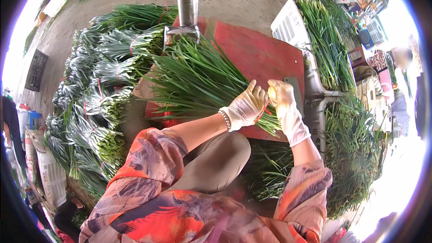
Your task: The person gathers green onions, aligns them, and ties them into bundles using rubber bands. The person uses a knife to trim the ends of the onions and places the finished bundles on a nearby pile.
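A bunch of long green leaves, which look like garlic chives (199,77), lies slantwise over a red board (260,50), its pale cut stems towards me. My left hand (245,106), in a white glove stained yellowish, grips the bunch near the stem end. A thin red tie (259,117) passes around the stems beside this hand. My right hand (284,108), gloved likewise, is curled closed just to the right, its fingers at the upper end of the tie. The fingers hide exactly how the tie is held.
A metal cylinder (188,6) stands at the board's far edge. Tied chive bunches (111,71) are piled at left. White crates (314,64) at right hold loose chives (324,44). A dark flat piece (294,91) lies on the board. Another person (400,71) is at far right.
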`<move>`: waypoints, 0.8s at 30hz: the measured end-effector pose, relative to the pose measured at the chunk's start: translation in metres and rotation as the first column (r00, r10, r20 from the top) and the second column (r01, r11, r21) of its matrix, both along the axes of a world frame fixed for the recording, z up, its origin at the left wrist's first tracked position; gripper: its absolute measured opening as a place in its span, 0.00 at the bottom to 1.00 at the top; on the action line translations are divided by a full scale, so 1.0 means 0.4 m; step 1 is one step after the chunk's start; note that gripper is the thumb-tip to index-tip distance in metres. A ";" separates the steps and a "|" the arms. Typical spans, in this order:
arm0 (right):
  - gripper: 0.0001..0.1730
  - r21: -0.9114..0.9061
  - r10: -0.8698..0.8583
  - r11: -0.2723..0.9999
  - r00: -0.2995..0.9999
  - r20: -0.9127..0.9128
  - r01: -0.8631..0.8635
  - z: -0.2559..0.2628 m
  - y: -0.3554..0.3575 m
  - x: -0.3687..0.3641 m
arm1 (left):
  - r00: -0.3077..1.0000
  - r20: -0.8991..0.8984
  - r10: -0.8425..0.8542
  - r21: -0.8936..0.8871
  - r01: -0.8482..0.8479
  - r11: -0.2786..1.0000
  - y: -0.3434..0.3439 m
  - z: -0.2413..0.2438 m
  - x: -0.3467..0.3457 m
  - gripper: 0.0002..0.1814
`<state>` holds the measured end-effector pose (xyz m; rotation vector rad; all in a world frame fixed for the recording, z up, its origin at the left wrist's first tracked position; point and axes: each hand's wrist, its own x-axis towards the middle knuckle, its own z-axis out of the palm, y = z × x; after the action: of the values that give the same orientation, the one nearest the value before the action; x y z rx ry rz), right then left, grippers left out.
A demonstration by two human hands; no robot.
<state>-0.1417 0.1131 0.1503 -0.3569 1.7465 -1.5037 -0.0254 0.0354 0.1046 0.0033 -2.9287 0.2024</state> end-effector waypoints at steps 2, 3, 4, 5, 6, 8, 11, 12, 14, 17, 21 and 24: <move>0.14 -0.015 -0.021 1.000 1.000 0.018 0.021 -0.039 -0.023 -0.029 | 1.000 -0.020 0.014 -0.027 -0.014 1.000 -0.003 -0.015 0.006 0.44; 0.15 0.020 0.042 0.999 0.989 -0.140 -0.040 -0.048 -0.017 -0.043 | 1.000 -0.002 0.002 -0.019 -0.002 1.000 -0.006 -0.008 0.003 0.46; 0.16 0.064 0.110 0.993 0.950 -0.292 -0.096 -0.052 -0.008 -0.056 | 0.997 0.075 -0.003 -0.006 0.003 1.000 -0.009 0.003 -0.006 0.48; 0.17 0.116 0.180 0.983 0.883 -0.433 -0.143 -0.055 0.000 -0.062 | 0.989 0.150 -0.009 0.006 0.008 1.000 -0.009 0.016 -0.018 0.51; 0.20 0.039 0.205 0.977 0.864 -0.460 -0.211 -0.047 0.020 -0.042 | 0.973 0.231 -0.016 0.018 0.012 1.000 -0.004 0.023 -0.023 0.53; 0.21 0.032 0.387 0.899 0.758 -0.525 -0.437 -0.006 0.053 -0.024 | 0.992 0.125 -0.013 0.019 0.011 1.000 -0.009 -0.015 -0.002 0.58; 0.24 -0.068 0.232 0.963 0.929 -0.288 -0.261 0.024 0.096 0.065 | 0.990 0.136 0.019 0.079 -0.030 0.996 -0.007 0.012 0.005 0.63; 0.24 -0.075 0.156 0.984 0.983 -0.100 -0.164 0.008 0.109 0.081 | 0.993 0.113 0.020 0.067 -0.027 0.997 -0.006 0.004 0.006 0.63; 0.22 -0.200 0.029 0.978 0.993 -0.116 -0.052 -0.058 0.129 0.109 | 0.988 0.151 0.009 0.049 -0.016 0.999 0.005 0.016 0.004 0.63; 0.21 -0.050 0.026 0.998 0.969 -0.247 -0.039 -0.061 0.126 0.210 | 0.997 -0.056 0.046 0.014 -0.045 0.999 0.022 -0.069 0.011 0.43; 0.12 0.145 0.190 0.969 0.228 -0.955 -0.200 -0.104 0.136 0.234 | 0.995 -0.100 0.012 -0.157 -0.028 0.987 0.038 -0.063 0.028 0.29; 0.20 0.493 0.420 0.868 -0.440 -0.794 -0.061 -0.087 0.063 0.103 | 0.981 -0.181 -0.075 -0.040 0.069 0.997 0.017 -0.112 0.017 0.30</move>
<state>-0.1007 0.1381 0.1153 -2.4439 2.5786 -0.0910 -0.0185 0.0420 0.0596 -0.0849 -2.7376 0.2265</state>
